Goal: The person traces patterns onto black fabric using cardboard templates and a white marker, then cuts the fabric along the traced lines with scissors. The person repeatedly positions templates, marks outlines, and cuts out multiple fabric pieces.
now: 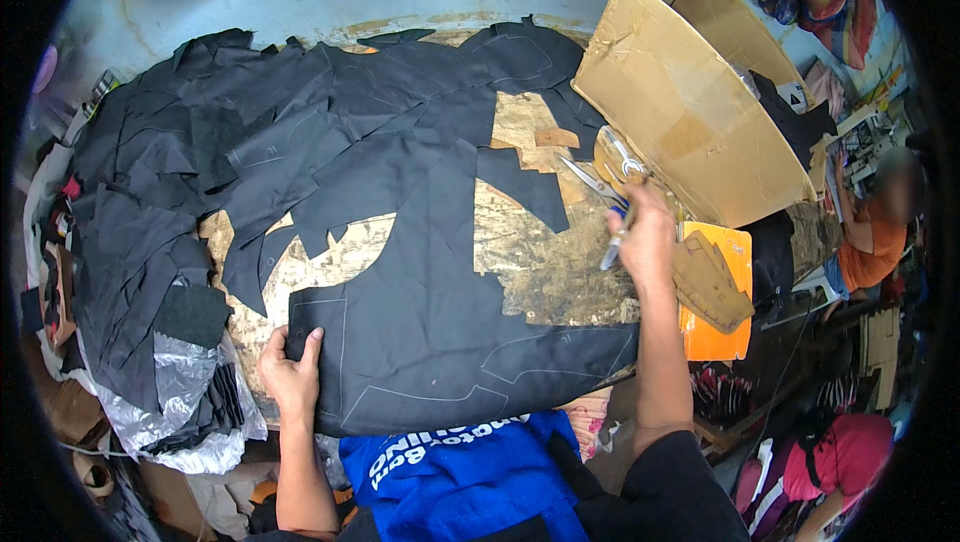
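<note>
A large piece of dark navy fabric (440, 322) with chalk outlines lies on a worn wooden table (560, 277). My left hand (292, 367) presses down flat on the fabric's near left corner, fingers apart. My right hand (645, 232) is out at the table's right side, closed around a pen or marker, with its fingertips at the handles of a pair of metal scissors (600, 182) lying open on the table. Whether the hand also grips the scissors is unclear.
Cut dark fabric pieces (200, 172) pile over the table's left and back. A big cardboard box (690, 112) stands at the right. An orange board with a tan cardboard pattern (712, 287) lies beside it. Clear plastic bags (170, 392) hang at the left edge. Another person (880, 232) sits far right.
</note>
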Demonstrator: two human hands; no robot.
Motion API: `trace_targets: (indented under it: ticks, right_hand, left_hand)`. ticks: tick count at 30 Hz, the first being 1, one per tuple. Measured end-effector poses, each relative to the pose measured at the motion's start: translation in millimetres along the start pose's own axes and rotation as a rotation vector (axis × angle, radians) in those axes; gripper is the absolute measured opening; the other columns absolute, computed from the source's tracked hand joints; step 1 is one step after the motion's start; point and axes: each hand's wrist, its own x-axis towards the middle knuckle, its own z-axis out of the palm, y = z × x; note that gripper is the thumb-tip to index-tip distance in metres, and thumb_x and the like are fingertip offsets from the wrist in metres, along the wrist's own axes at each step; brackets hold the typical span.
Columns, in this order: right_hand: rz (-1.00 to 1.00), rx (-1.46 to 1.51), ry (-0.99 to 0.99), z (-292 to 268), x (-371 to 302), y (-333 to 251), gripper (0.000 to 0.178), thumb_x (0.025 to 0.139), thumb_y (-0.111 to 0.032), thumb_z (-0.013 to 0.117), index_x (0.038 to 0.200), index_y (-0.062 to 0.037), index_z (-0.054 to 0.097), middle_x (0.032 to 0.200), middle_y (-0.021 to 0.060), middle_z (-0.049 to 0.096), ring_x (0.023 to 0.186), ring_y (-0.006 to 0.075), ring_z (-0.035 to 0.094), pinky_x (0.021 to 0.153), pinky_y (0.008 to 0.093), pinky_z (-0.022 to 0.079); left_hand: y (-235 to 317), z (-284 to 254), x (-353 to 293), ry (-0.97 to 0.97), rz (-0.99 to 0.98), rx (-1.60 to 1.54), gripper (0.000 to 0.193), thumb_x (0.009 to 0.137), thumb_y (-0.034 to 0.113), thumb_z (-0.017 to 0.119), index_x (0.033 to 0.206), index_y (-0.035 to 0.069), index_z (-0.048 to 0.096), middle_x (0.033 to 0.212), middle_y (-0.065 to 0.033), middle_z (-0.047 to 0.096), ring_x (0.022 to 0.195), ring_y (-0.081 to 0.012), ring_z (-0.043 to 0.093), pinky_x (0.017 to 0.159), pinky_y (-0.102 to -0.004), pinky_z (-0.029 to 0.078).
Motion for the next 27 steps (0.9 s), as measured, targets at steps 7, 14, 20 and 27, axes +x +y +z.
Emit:
trace_targets:
  ticks: [7, 14, 20, 27]
  right_hand:
    - [-0.317, -0.065, -0.168, 54.8, -23.8, -65.5, 0.028, 0.08, -0.02, 0.068, 0.102, -0.0034, 0.065, 0.107, 0.0212, 0.063, 0.114, 0.0367, 0.053, 0.099, 0.0515, 0.034]
    - [-0.29, 0.168, -0.13, 50.8, -18.3, -66.8, 0.023, 0.079, -0.021, 0.067, 0.096, -0.0057, 0.066, 0.094, 0.0136, 0.065, 0.102, 0.0298, 0.057, 0.09, 0.0449, 0.038]
    - [-0.265, -0.092, -0.089, 42.2, -27.7, -57.2, 0.026, 0.076, -0.015, 0.07, 0.098, -0.0041, 0.066, 0.091, 0.0158, 0.066, 0.092, 0.0331, 0.06, 0.083, 0.0423, 0.044]
    - [-0.014, -0.191, -0.014, 32.2, 48.6, 13.6, 0.024, 0.074, -0.018, 0.072, 0.094, -0.0042, 0.07, 0.085, 0.0228, 0.065, 0.083, 0.0393, 0.064, 0.076, 0.0455, 0.05]
  left_hand:
    - [-2.0, 0.6, -0.4, 0.006, -0.007, 0.003, 0.026, 0.073, 0.018, 0.077, 0.084, -0.002, 0.064, 0.068, -0.0142, 0.063, 0.06, -0.0241, 0.058, 0.06, -0.0345, 0.046]
    - [-9.3, 2.6, -1.0, 0.008, -0.003, -0.019, 0.023, 0.075, 0.016, 0.075, 0.085, -0.002, 0.064, 0.069, -0.0136, 0.063, 0.061, -0.0227, 0.058, 0.061, -0.0337, 0.046]
    - [-1.5, -0.6, -0.3, -0.021, -0.035, -0.049, 0.023, 0.077, 0.017, 0.074, 0.086, -0.003, 0.064, 0.072, -0.0154, 0.064, 0.065, -0.0244, 0.061, 0.064, -0.0335, 0.047]
    - [2.1, -4.6, 2.5, -0.011, 0.059, 0.124, 0.031, 0.08, 0.021, 0.071, 0.093, -0.006, 0.065, 0.076, -0.0226, 0.064, 0.069, -0.032, 0.064, 0.067, -0.0376, 0.048]
